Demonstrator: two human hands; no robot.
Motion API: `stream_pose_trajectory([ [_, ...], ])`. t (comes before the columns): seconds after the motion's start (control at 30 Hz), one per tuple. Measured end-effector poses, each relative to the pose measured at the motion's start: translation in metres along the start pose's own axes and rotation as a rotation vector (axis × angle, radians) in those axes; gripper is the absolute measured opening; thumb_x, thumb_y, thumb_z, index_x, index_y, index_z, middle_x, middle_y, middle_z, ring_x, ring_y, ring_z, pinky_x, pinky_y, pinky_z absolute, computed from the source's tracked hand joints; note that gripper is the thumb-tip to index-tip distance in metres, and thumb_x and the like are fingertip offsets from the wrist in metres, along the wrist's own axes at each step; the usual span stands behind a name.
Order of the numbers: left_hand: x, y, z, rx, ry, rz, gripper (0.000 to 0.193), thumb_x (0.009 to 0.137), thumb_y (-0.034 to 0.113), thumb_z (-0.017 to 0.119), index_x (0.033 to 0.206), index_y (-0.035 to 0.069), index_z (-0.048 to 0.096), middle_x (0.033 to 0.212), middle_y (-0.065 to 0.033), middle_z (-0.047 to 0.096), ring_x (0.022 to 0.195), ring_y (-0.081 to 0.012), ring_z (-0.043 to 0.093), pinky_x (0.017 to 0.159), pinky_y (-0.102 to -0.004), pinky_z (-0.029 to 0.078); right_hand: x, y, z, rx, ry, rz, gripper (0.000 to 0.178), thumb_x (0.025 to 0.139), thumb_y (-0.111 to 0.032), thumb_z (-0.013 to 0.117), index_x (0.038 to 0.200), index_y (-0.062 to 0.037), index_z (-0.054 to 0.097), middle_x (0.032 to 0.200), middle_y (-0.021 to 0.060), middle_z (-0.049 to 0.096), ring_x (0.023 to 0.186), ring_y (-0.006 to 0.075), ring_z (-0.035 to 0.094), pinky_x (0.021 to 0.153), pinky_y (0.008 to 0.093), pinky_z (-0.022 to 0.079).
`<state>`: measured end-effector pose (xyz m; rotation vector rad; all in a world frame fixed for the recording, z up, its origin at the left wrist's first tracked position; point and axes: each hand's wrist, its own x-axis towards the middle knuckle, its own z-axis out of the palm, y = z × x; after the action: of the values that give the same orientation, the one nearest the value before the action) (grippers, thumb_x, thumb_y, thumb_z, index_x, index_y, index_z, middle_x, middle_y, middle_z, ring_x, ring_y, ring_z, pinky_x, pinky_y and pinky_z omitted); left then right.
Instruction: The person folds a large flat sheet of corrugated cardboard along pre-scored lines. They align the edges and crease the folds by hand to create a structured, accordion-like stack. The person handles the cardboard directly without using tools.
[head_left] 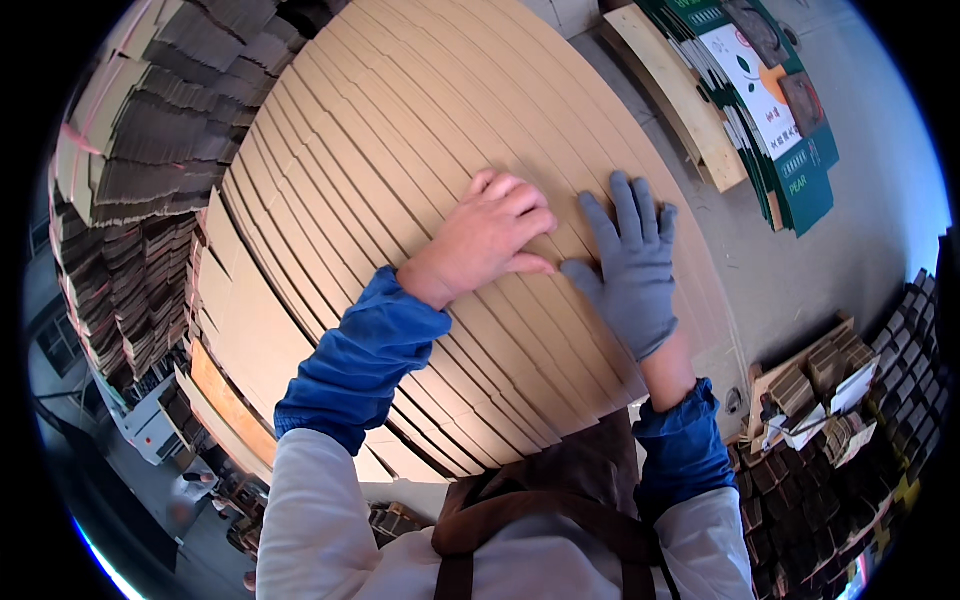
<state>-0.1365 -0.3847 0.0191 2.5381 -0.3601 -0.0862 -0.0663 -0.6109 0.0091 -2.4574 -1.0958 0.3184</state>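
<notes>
A wide spread of overlapping brown cardboard sheets (350, 170) fans out in front of me, their edges running in long slanting lines. My left hand (488, 238), bare below a blue sleeve cover, rests on the middle of the sheets with its fingers bent and its thumb apart. To its right, my right hand (632, 265) wears a grey glove and lies on the sheets with its fingers stretched out and spread. Neither hand grips a sheet. Fingertips of the left hand are partly turned down toward the cardboard.
Tall stacks of cardboard (185, 125) stand at the far left, with pink straps. Green printed cartons (775, 110), folded flat, lie at the far right beside a wooden board (680, 95). At the right, a wooden crate (762, 405) holds small cardboard pieces. Dark stacked bundles (800, 510) lie nearer.
</notes>
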Motion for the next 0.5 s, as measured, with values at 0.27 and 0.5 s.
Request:
stream_pose_trajectory([
  [0.27,-0.022,-0.002,-0.006,0.004,0.008,-0.002,0.042,0.073,0.040,0.083,0.099,0.016,0.063,0.108,0.0000,0.056,0.111,-0.0250,0.051,0.104,-0.0435,0.039,0.000,-0.010,0.007,-0.031,0.014,0.057,0.079,0.082,-0.045,0.076,0.150,-0.0144,0.050,0.162,0.0226,0.031,0.149,0.0459,0.027,0.118,0.0697,0.013],
  [0.5,-0.022,-0.006,-0.005,-0.022,-0.001,-0.003,0.040,0.073,0.041,0.082,0.096,0.016,0.062,0.105,0.0012,0.057,0.108,-0.0227,0.052,0.101,-0.0424,0.039,0.001,-0.009,0.006,-0.047,0.003,0.049,0.078,0.082,-0.044,0.076,0.149,-0.0133,0.050,0.162,0.0230,0.032,0.148,0.0472,0.028,0.117,0.0705,0.013],
])
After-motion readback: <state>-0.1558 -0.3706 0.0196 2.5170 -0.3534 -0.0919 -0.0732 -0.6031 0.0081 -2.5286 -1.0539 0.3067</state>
